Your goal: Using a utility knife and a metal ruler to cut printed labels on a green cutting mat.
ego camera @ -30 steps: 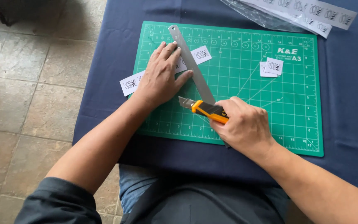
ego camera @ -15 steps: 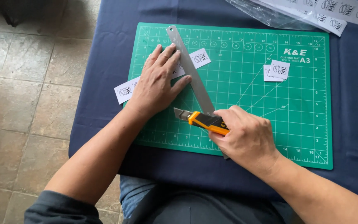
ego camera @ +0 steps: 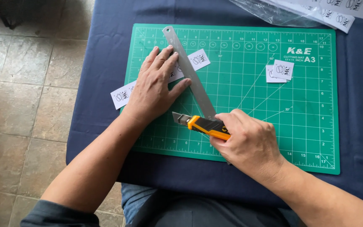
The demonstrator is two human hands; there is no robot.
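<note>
My left hand (ego camera: 156, 86) lies flat on a steel ruler (ego camera: 190, 73) and on a white printed paper strip (ego camera: 123, 94) that runs under it across the green cutting mat (ego camera: 248, 105). The strip's far end (ego camera: 199, 60) shows right of the ruler. My right hand (ego camera: 248, 141) grips an orange and black utility knife (ego camera: 204, 126), its blade end near the ruler's lower end, over the mat. Two small cut paper pieces (ego camera: 280, 70) rest on the mat's right part.
A dark blue cloth (ego camera: 358, 105) covers the table under the mat. A clear plastic bag (ego camera: 274, 12) and more printed paper strips (ego camera: 341, 12) lie at the far right edge. Tiled floor (ego camera: 17, 84) shows to the left.
My right hand with the knife has drawn back toward me along the ruler's lower end. My left hand stays pressed on the ruler.
</note>
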